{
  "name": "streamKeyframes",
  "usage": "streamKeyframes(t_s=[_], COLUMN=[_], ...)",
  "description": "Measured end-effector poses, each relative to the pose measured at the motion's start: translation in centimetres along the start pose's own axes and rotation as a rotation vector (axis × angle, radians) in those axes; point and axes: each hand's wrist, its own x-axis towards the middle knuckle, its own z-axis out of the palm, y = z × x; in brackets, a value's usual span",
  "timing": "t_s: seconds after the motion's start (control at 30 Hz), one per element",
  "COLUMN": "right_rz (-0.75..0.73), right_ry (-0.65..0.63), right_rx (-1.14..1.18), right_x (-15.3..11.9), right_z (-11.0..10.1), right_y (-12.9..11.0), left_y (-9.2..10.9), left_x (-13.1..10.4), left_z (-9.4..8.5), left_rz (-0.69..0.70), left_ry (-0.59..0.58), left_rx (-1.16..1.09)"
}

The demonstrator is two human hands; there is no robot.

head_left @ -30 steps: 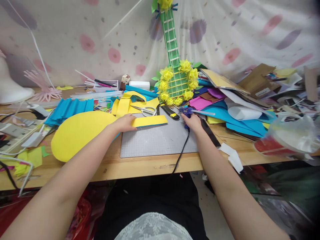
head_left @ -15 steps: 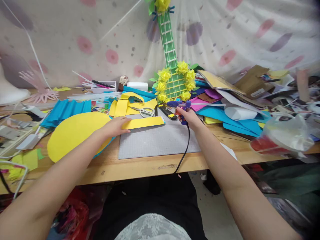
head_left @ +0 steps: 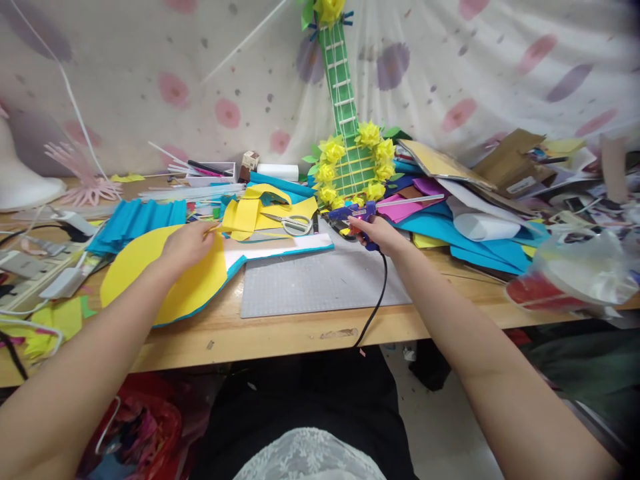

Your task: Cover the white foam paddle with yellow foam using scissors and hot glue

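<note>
Against the yellow round body of a guitar-shaped cutout, my left hand pinches one end of a yellow strip. The strip is lifted and seen almost edge-on. Below it the cutout's white neck, edged in blue, lies bare across the grey cutting mat. My right hand grips a blue hot glue gun whose nozzle points left, above the neck's far end. A white glue stick juts from its back and a black cord hangs down.
Scissors rest on yellow paper scraps behind the neck. A green paper guitar with yellow flowers leans on the back curtain. Coloured sheets pile up at right, near a red cup in plastic. Pleated blue paper lies left.
My left hand has moved left and lifted the yellow strip off the neck, exposing its white surface. The glue gun stays in my right hand, shifted only slightly.
</note>
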Motion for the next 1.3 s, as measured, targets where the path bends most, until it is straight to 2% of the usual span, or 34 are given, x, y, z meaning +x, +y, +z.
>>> streamKeyframes(t_s=[0.1,0.23,0.4,0.53,0.6,0.7,0.87,1.0,1.13,1.3], right_rz=[-0.007,-0.035,-0.033,-0.08,-0.092,-0.067,-0.007,0.011,0.029,0.046], right_ry=[-0.05,-0.136,-0.228,-0.278,-0.281,-0.287,-0.297,-0.301,-0.298,-0.288], right_rx=[0.007,-0.017,-0.113,-0.036,0.026,0.122,0.219,0.24,0.255,0.26], right_x=[0.1,0.2,-0.1,0.0,0.1,0.3,0.1,-0.1,-0.2,-0.3], right_z=[0.5,2.7,5.9,7.0,7.1,6.9,6.3,5.6,5.3,5.2], right_y=[0.0,-0.4,-1.7,-2.4,-2.5,-2.2,-1.2,-0.7,-0.4,-0.4], left_y=[0.0,-0.5,-2.5,-3.0,-2.0,0.9,7.0,10.7,12.6,13.3], left_x=[-0.2,-0.2,-0.2,-0.6,-0.7,-0.6,0.3,0.9,1.3,1.5], left_z=[-0.7,-0.8,-0.9,-1.8,-2.0,-1.2,2.7,5.1,5.7,5.9], left_rz=[-0.239,-0.367,-0.405,-0.322,-0.256,-0.143,-0.05,-0.115,-0.147,-0.209], left_ry=[0.06,0.112,0.11,0.063,0.114,0.215,0.14,0.103,0.101,0.077], left_rx=[0.0,-0.03,0.028,0.044,-0.033,-0.237,-0.683,-0.991,-1.187,-1.293])
